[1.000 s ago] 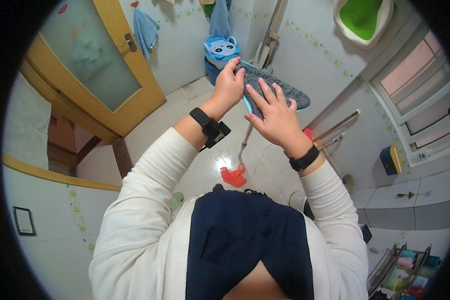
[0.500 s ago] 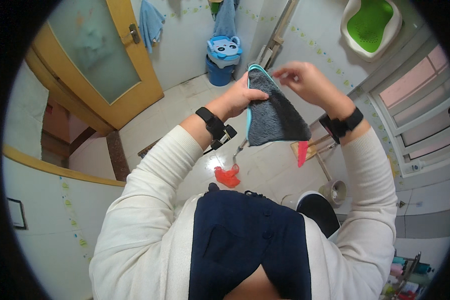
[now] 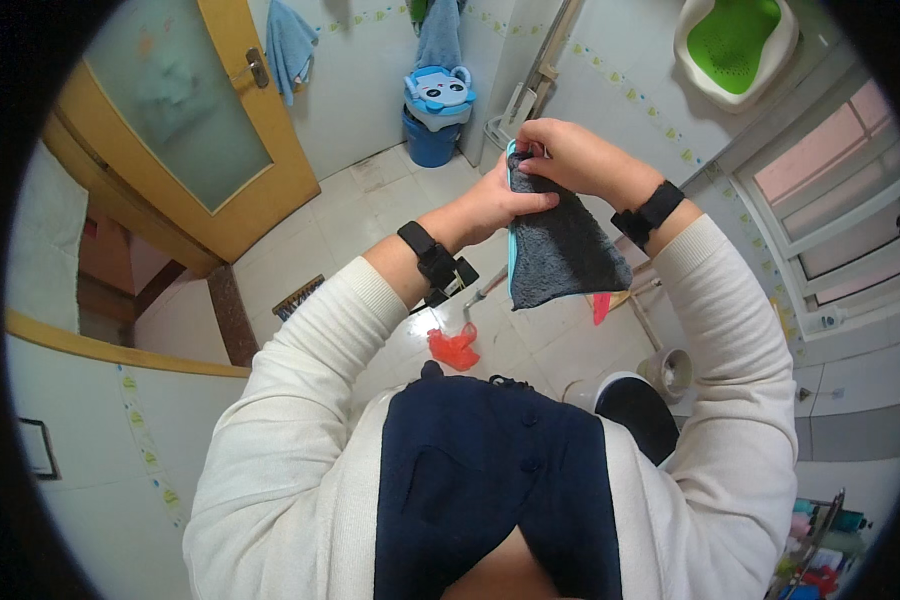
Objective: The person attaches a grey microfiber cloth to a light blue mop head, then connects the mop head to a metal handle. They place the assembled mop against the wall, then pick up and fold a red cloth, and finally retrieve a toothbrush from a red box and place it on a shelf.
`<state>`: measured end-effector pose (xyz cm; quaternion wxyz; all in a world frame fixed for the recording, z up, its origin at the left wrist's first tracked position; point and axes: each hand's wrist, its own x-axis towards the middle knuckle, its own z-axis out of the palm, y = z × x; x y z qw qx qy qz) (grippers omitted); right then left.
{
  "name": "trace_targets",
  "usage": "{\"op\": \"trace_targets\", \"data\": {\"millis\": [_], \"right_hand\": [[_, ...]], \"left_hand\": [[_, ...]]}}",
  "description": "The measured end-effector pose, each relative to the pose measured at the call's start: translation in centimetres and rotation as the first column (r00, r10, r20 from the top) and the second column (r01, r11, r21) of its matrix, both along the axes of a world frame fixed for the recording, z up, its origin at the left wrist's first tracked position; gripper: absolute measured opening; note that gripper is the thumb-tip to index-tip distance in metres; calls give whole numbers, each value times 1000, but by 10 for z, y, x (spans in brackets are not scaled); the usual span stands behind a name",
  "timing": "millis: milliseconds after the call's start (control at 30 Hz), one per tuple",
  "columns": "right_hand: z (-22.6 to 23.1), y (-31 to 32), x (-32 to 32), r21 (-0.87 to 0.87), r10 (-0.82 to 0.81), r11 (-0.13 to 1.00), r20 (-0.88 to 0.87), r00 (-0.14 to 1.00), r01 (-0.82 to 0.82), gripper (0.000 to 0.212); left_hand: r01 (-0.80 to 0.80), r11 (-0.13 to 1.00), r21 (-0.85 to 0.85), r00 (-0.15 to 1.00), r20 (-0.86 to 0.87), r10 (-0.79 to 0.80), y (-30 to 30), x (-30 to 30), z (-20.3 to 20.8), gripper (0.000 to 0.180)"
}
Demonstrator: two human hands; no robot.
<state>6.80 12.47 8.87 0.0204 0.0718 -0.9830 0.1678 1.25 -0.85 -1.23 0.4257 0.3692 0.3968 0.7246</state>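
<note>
A dark grey, fluffy cleaning cloth [image 3: 567, 250] with a turquoise edge hangs in front of me, narrow at the top and wide at the bottom. My left hand [image 3: 492, 205] grips its left edge, thumb across the grey pile and the other fingers hidden behind. At the top corner, my right hand [image 3: 560, 155] has its fingers closed on the cloth, close above the left thumb. Part of the pile looks darker than the rest. Below the cloth's lower right corner a pink-red strip [image 3: 601, 308] shows; whether it is joined to the cloth I cannot tell.
A red plastic bag [image 3: 454, 347] lies on the tiled floor beside a thin metal pole [image 3: 482, 294]. The toilet's dark lid [image 3: 638, 418] and a small bin [image 3: 665, 374] stand at the right. A blue bucket [image 3: 431, 140] stands at the back, near the open door [image 3: 185, 110].
My right hand has come in from the right and closed on the cloth's top corner. Both hands and the cloth have shifted slightly in view.
</note>
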Motion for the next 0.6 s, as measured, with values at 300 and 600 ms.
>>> {"op": "trace_targets", "data": {"millis": [300, 600], "right_hand": [[10, 16, 14, -282, 71, 957, 20, 997, -62, 11], [15, 9, 31, -279, 149, 943, -140, 979, -183, 9]], "left_hand": [[21, 999, 46, 995, -94, -17, 2, -3, 2, 74], [59, 996, -66, 991, -115, -66, -1, 0, 9, 68]]}}
